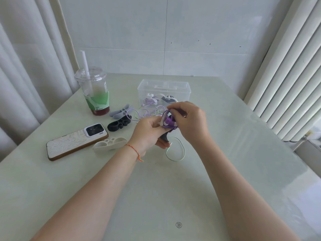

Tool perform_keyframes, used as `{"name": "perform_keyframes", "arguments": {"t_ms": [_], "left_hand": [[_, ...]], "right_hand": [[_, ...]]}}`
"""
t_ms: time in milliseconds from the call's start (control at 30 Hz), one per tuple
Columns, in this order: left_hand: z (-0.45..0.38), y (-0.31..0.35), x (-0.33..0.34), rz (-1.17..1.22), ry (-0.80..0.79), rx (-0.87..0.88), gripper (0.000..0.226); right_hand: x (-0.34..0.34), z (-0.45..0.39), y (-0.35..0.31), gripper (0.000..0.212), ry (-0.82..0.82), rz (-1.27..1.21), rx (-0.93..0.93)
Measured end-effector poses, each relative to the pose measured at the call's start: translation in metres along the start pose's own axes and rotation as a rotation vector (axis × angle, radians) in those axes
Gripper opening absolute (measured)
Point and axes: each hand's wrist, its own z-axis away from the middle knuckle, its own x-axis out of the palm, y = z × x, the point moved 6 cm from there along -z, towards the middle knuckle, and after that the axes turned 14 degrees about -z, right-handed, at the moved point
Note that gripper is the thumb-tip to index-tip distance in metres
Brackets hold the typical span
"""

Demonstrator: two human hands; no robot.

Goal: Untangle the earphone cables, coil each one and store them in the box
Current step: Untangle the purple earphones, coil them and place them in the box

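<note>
Pale green table (225, 171). Left hand (149, 134) and right hand (191, 122), raised together, pinching a purple cable winder (168, 121) wound with purple cable; pale green cable loop (175, 150) trailing beneath. Behind: clear box (164, 92) holding two coiled earphones. Left: loose cable tangle (149, 111), grey winder (120, 113), black winder (119, 125), white winder (109, 145), phone (76, 141), iced drink cup (94, 94).
</note>
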Motion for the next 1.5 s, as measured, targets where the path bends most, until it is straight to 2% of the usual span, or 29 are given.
{"name": "perform_keyframes", "arguments": {"t_ms": [233,333,500,633,800,900,1067,1267,1400,1500], "left_hand": [[-0.0017,0.0009,-0.0011,0.017,0.016,0.007,0.005],[-0.0027,0.0009,-0.0019,0.040,0.001,0.020,0.012],[-0.0019,0.0012,0.0040,0.127,-0.121,-0.013,0.015],[0.0008,0.0034,0.0059,0.358,-0.173,-0.104,0.030],[-0.0027,0.0010,0.0051,0.327,-0.194,-0.093,0.055],[-0.0041,0.0007,0.0039,0.206,-0.114,-0.056,0.038],[-0.0059,-0.0047,-0.0021,0.202,-0.014,-0.066,0.020],[-0.0062,-0.0036,0.0006,0.185,-0.034,-0.025,0.018],[-0.0055,-0.0027,0.0023,0.177,-0.079,0.003,0.022],[-0.0055,-0.0006,0.0039,0.167,-0.119,0.039,0.008]], "right_hand": [[0.0021,0.0005,-0.0029,0.021,-0.015,0.014,-0.017],[0.0025,0.0005,-0.0018,0.022,-0.019,-0.018,0.010],[0.0005,-0.0013,0.0051,0.021,0.008,0.020,0.024],[0.0003,-0.0003,0.0055,0.020,0.011,0.014,0.024],[0.0027,0.0011,0.0007,0.020,0.009,0.005,-0.011],[0.0058,0.0024,0.0000,0.020,-0.006,-0.011,-0.025],[0.0083,0.0032,-0.0008,0.021,-0.023,-0.094,0.032],[0.0051,0.0027,0.0051,0.022,-0.019,-0.222,0.188],[0.0037,0.0032,0.0057,0.023,-0.001,-0.183,0.183],[0.0069,0.0041,0.0054,0.025,-0.021,-0.141,0.154]]}}
